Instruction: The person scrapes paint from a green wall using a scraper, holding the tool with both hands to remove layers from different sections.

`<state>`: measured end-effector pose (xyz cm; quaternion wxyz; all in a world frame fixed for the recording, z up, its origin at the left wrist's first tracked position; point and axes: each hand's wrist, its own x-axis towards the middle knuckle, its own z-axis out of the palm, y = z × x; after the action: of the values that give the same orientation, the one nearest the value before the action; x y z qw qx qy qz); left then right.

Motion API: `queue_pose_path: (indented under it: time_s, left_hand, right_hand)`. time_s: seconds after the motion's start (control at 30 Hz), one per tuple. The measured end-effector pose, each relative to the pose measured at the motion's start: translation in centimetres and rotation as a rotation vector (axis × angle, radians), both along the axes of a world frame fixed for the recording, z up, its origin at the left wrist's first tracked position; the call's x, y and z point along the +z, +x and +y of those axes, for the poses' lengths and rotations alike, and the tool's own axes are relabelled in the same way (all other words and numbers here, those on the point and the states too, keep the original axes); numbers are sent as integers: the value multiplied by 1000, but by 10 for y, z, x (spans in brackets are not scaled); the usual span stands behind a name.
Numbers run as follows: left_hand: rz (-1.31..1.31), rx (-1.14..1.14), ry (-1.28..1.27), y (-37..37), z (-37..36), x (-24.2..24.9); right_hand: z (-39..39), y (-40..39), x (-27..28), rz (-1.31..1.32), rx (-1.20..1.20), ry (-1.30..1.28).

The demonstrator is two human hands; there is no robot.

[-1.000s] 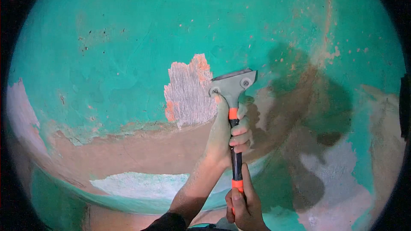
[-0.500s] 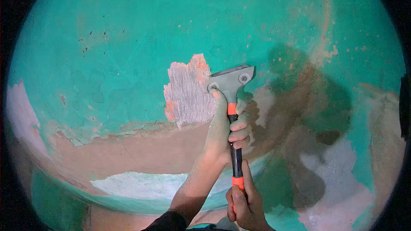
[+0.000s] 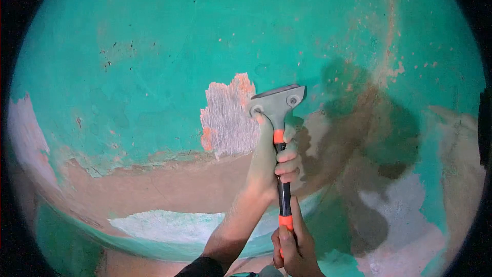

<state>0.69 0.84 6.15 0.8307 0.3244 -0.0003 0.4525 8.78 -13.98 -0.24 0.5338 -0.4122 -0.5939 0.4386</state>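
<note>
A long-handled scraper (image 3: 277, 103) with a grey head, black shaft and orange bands is held upright against the green painted wall (image 3: 169, 31). My left hand (image 3: 274, 159) wraps round the upper shaft just below the head, its thumb stretched up along the head's lower left corner. Lower down, my right hand (image 3: 294, 249) grips the orange end of the handle. The blade edge points upward and lies over green paint. Just left of the head is a bare, greyish-white scraped patch (image 3: 230, 118) with ragged, orange-tinged edges.
A brown band of exposed plaster (image 3: 169, 190) crosses the wall below the green paint, with a whitish strip (image 3: 169, 225) beneath it. A dark shadow (image 3: 394, 133) falls at the right, near a vertical crack. More pale stripped areas (image 3: 405, 210) show at lower right.
The view has tilted up slightly, so the wall sits a little lower in it. Against the wall, the scraper has shifted very slightly up and left. Both hands keep their hold.
</note>
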Motion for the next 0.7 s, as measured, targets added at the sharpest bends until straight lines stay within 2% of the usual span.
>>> queue_pose_path:
  time_s: [0.07,0.13,0.3,0.37,0.43,0.5,0.6,0.63,0.67,0.7]
  left_hand:
    - [-67,-64,-12,1,2,2]
    - [-66,-58,-13,1,1,1]
    - [-53,-45,29,-1,2,7]
    - [-65,-20,29,1,3,21]
    - [-77,-52,19,-1,3,15]
    - [-77,-64,52,-4,0,6]
    - [-180,-125,31,-3,7,12]
    - [-119,-10,96,-3,7,22]
    - [-114,-25,67,-3,5,19]
    - [-108,-39,50,-4,1,14]
  right_hand:
    - [-2,-2,13,0,-7,-103]
    - [5,-2,15,-32,-28,12]
    - [3,2,-2,-32,-20,39]
    - [4,2,4,-39,-10,39]
    - [5,0,13,-11,2,24]
    - [15,-2,0,-40,5,282]
    - [16,0,-7,-22,-3,274]
    - [9,-1,10,-21,-12,126]
    - [4,-2,21,-16,-20,-19]
    - [-1,-2,17,1,-25,-50]
